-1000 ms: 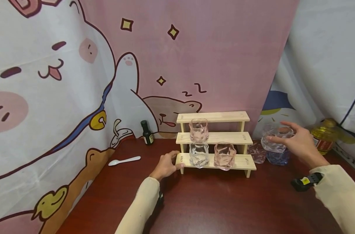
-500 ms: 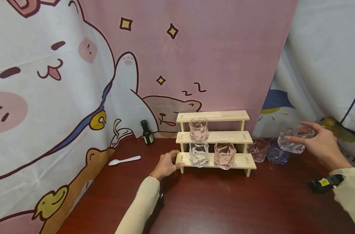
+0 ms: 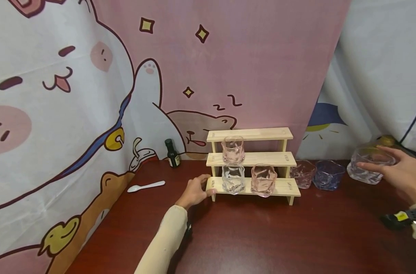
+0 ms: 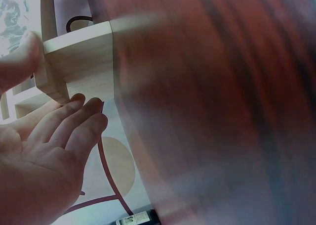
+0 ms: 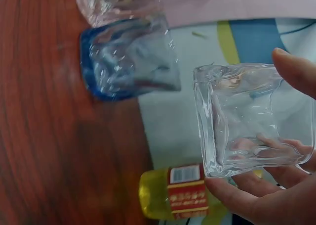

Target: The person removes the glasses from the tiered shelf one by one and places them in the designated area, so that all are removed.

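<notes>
My right hand (image 3: 405,173) grips a clear glass tumbler (image 3: 365,171) around its sides, thumb opposite the fingers. In the right wrist view this clear tumbler (image 5: 256,116) is held above the table, apart from the blue tumbler (image 5: 131,59). At the left end of the three-tier wooden stand (image 3: 285,186), my left hand (image 3: 194,192) pinches the lowest step between thumb and fingers. A clear tumbler (image 3: 233,179) and a pink tumbler (image 3: 264,180) stand on that step. Another pink tumbler (image 3: 233,150) is on the middle step.
Right of the stand, a pink tumbler (image 3: 303,175) and a blue tumbler (image 3: 328,176) sit on the table. An oil bottle (image 5: 187,193) is near the right hand. To the left are a dark bottle (image 3: 172,155) and a white spoon (image 3: 146,186). Printed cloth hangs behind.
My right hand has carried the clear tumbler rightward, from above the blue tumbler to the right of it. The left hand stays on the stand.
</notes>
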Demonstrator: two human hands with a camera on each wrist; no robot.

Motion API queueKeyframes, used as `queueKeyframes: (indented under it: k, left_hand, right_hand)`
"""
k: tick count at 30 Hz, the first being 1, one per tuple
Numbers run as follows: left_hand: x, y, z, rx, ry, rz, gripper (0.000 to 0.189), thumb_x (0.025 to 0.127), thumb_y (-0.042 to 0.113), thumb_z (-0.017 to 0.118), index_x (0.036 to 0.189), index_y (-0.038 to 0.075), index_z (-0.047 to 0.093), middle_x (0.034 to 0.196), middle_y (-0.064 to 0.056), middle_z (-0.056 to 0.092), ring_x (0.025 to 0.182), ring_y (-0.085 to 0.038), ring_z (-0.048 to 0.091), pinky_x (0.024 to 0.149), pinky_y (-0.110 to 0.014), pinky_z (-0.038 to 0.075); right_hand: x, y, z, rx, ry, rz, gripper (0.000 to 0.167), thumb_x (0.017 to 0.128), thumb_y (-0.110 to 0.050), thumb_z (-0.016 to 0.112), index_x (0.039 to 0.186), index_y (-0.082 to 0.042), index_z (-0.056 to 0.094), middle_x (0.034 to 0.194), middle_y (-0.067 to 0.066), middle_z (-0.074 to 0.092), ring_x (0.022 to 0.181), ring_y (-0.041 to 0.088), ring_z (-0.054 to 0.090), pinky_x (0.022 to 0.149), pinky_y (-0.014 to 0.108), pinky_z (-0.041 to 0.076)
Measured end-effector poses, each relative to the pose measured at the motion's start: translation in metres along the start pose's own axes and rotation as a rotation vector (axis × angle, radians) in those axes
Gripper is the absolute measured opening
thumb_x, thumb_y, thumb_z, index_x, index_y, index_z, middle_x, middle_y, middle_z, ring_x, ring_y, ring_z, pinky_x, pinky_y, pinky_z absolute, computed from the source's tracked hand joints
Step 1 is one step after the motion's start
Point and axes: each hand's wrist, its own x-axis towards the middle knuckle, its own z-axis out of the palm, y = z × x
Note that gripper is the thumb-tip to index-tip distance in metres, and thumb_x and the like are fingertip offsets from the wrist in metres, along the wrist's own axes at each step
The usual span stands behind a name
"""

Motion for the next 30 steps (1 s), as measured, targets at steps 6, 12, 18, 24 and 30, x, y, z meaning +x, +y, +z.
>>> queueKeyframes:
  k: [6, 12, 18, 24, 30]
  left_hand:
    - [-0.001, -0.001, 0.002, -0.008, -0.004, -0.008, 0.063, 0.088, 0.022, 0.079, 0.142, 0.002, 0.053, 0.141, -0.019, 0.061, 0.129, -0.032, 0.061, 0.106, -0.048, 0.049]
    - [0.001, 0.000, 0.001, -0.015, -0.003, -0.009, 0.063, 0.087, 0.022, 0.079, 0.142, 0.003, 0.053, 0.140, -0.019, 0.061, 0.129, -0.032, 0.061, 0.106, -0.048, 0.049]
    - [0.002, 0.000, -0.001, -0.018, -0.002, -0.020, 0.062, 0.088, 0.022, 0.079, 0.142, 0.005, 0.054, 0.139, -0.017, 0.062, 0.128, -0.031, 0.061, 0.106, -0.048, 0.049]
    - [0.000, 0.000, -0.002, -0.003, 0.003, 0.000, 0.061, 0.088, 0.021, 0.079, 0.140, 0.003, 0.054, 0.140, -0.019, 0.062, 0.129, -0.033, 0.060, 0.107, -0.049, 0.048]
    - [0.001, 0.000, -0.001, 0.004, -0.005, -0.011, 0.064, 0.088, 0.022, 0.079, 0.143, 0.003, 0.052, 0.142, -0.018, 0.060, 0.132, -0.033, 0.058, 0.108, -0.050, 0.047]
  right_hand:
    - [0.003, 0.015, 0.006, 0.010, -0.020, 0.028, 0.094, 0.094, -0.035, 0.068, 0.155, 0.011, 0.013, 0.145, 0.045, 0.035, 0.128, 0.060, 0.035, 0.092, 0.068, 0.039]
    - [0.008, 0.032, 0.017, 0.005, -0.045, 0.050, 0.094, 0.093, -0.031, 0.070, 0.156, 0.009, 0.013, 0.150, 0.044, 0.029, 0.129, 0.061, 0.034, 0.092, 0.067, 0.040]
    - [0.013, 0.042, 0.027, 0.003, -0.082, 0.050, 0.098, 0.092, -0.041, 0.070, 0.158, 0.003, 0.013, 0.153, 0.042, 0.026, 0.137, 0.063, 0.028, 0.104, 0.072, 0.032]
    - [0.017, 0.046, 0.037, 0.040, -0.086, 0.047, 0.096, 0.093, -0.037, 0.069, 0.158, 0.003, 0.010, 0.154, 0.040, 0.026, 0.141, 0.062, 0.024, 0.108, 0.072, 0.029]
    - [0.021, 0.049, 0.044, 0.072, -0.108, 0.062, 0.098, 0.094, -0.035, 0.070, 0.159, 0.002, 0.006, 0.157, 0.040, 0.019, 0.141, 0.062, 0.024, 0.109, 0.072, 0.028]
